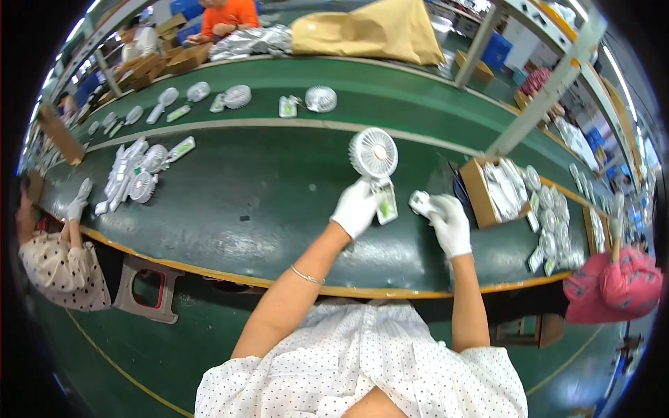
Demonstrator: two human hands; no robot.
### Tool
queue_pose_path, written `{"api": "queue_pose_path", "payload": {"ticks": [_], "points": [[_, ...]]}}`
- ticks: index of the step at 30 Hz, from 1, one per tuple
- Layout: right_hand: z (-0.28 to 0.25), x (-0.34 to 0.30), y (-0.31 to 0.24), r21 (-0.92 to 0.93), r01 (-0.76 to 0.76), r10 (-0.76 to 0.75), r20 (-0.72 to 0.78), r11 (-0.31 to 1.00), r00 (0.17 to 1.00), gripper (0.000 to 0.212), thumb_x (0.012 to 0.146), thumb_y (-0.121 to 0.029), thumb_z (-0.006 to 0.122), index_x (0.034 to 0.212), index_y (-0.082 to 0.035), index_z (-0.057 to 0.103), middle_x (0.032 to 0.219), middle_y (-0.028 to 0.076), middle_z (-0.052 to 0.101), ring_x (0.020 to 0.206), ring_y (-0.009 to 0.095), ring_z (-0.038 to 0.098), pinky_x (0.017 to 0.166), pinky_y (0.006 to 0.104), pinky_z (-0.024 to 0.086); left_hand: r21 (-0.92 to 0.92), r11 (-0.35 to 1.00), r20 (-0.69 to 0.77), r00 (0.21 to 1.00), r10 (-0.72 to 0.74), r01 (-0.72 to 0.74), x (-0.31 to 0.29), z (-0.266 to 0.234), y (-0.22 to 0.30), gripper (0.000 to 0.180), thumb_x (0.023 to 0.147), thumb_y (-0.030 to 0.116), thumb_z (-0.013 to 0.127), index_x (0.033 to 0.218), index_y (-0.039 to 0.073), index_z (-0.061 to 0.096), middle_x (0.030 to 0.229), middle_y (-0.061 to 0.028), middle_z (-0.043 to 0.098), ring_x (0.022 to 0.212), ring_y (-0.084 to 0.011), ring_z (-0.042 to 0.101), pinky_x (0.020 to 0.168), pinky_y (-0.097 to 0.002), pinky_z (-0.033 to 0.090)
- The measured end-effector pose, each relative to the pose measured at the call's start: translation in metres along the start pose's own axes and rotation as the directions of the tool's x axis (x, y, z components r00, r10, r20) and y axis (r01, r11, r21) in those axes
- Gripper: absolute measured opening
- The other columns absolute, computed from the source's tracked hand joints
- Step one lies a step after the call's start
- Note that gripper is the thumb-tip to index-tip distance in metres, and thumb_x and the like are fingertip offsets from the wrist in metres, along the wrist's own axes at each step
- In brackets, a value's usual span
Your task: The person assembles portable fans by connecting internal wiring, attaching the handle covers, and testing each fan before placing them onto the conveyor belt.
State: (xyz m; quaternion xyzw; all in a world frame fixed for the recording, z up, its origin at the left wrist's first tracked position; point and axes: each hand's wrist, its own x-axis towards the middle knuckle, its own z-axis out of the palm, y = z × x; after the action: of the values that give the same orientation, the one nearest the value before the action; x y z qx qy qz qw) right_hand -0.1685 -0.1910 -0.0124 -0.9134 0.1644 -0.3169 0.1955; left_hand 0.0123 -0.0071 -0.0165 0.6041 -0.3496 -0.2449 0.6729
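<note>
My left hand, in a white glove, is closed on a small white handheld fan. Its round grille points up, and the fan's base below carries a green-marked part beside my fingers. To the right, my gloved right hand pinches a short white plastic piece just above the dark green table. The exact kind of this piece cannot be made out. A small gap separates it from the fan.
An open cardboard box of white parts stands right of my right hand. Beyond it lies a group of white fans; another pile is at left. Several fans lie on the far green belt. Co-workers sit at left and right.
</note>
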Motion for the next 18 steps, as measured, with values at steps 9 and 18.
{"api": "queue_pose_path", "payload": {"ticks": [9,18], "points": [[-0.003,0.004,-0.04,-0.144,-0.036,0.072,0.253,0.989,0.965,0.05,0.076,-0.015,0.076,0.124,-0.006,0.063,0.114,0.017,0.065,0.106,0.036,0.062,0.094,0.0419,0.049,0.128,0.991,-0.055,0.998,-0.021,0.028,-0.002,-0.006,-0.007,0.03,0.092,0.011,0.056,0.118,-0.002,0.061,0.108,-0.0086,0.069,0.098,-0.0148,0.066,0.089,-0.0295,0.05],[0.036,0.01,-0.092,0.24,0.007,-0.001,-0.023,0.971,1.0,0.045,0.08,-0.019,0.073,0.122,-0.006,0.065,0.113,0.017,0.066,0.105,0.034,0.064,0.092,0.0402,0.051,0.276,0.961,-0.11,0.993,0.036,-0.005,-0.012,0.0,0.01,0.036,0.088,0.019,0.058,0.117,-0.001,0.062,0.103,-0.0192,0.07,0.095,-0.0293,0.069,0.086,-0.0354,0.052]]}}
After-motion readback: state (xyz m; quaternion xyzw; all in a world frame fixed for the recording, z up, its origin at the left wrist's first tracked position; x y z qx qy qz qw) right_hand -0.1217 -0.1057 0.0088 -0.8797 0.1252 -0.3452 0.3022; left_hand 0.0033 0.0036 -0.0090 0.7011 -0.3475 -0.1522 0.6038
